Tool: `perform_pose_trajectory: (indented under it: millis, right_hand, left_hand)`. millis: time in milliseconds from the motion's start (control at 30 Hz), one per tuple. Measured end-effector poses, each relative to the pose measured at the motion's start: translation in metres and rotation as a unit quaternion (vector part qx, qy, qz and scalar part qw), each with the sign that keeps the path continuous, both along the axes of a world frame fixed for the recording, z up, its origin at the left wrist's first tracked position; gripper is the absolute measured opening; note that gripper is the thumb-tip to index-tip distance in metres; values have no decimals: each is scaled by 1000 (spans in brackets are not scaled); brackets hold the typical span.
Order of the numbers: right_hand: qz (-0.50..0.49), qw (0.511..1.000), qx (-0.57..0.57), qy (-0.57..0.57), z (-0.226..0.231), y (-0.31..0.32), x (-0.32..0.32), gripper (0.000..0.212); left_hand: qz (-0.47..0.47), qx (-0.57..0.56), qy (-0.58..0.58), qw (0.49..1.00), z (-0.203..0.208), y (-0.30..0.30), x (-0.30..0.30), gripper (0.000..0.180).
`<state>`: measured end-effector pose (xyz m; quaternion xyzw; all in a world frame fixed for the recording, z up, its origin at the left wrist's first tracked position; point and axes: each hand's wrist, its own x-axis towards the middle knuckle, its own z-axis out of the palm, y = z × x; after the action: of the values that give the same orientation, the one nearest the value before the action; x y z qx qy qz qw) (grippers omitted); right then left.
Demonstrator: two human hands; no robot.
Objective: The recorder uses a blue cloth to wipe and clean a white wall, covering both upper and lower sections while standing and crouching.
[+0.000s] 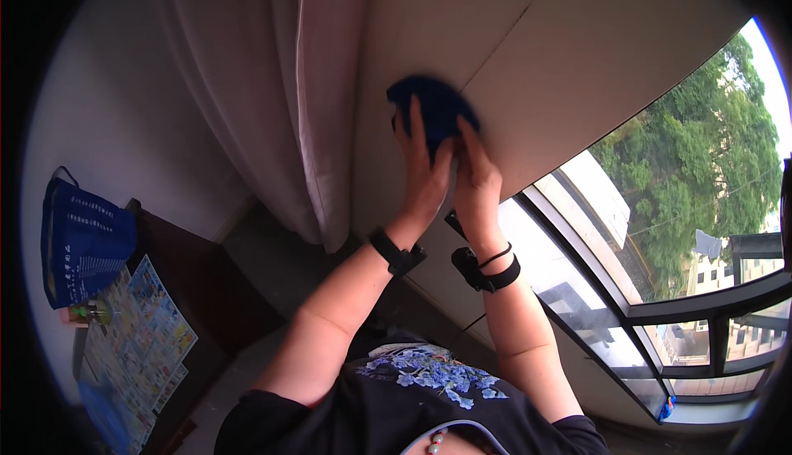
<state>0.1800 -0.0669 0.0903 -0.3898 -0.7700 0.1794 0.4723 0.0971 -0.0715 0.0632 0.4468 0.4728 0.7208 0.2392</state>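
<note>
A dark blue cloth [432, 108] lies bunched against the pale panel [528, 67] in front of me, somewhat blurred. My left hand [425, 162] holds it from the left, with its long fingers stretched up over the cloth. From the right, my right hand [477, 179] grips its lower right edge, and the two hands nearly touch. Part of the cloth is hidden behind my fingers. Both forearms reach up and forward, with a black band and a small dark device on each wrist.
A pinkish curtain [309, 108] hangs just left of the cloth. Windows [668, 306] run along the right, with trees outside. At far left, a blue bag [87, 240] stands on a dark table [223, 290] topped with printed sheets [157, 315]. A thin dark seam crosses the panel.
</note>
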Motion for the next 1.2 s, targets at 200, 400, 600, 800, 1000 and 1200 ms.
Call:
perform_pose_trajectory:
  millis: [200,400,600,800,1000,1200]
  right_hand:
    - [-22,999,45,-2,-1,9,-8,46]
    - [41,998,-18,-43,-61,21,-14,49]
    - [72,977,-127,-157,-121,27,-24,51]
    - [86,981,-102,-140,-106,23,-23,51]
    - [73,995,29,-67,-39,10,-31,62]
    - [108,992,-59,-31,-38,-13,-23,64]
  left_hand:
    - [35,-3,3,999,6,17,0,68]
    - [79,-66,-33,994,-61,29,-11,60]
    - [98,-171,-79,977,-166,47,-20,58]
    - [58,-145,-168,973,-114,33,-21,57]
    - [98,-8,-20,995,-2,34,-45,57]
    - [156,31,61,985,-3,67,-63,56]
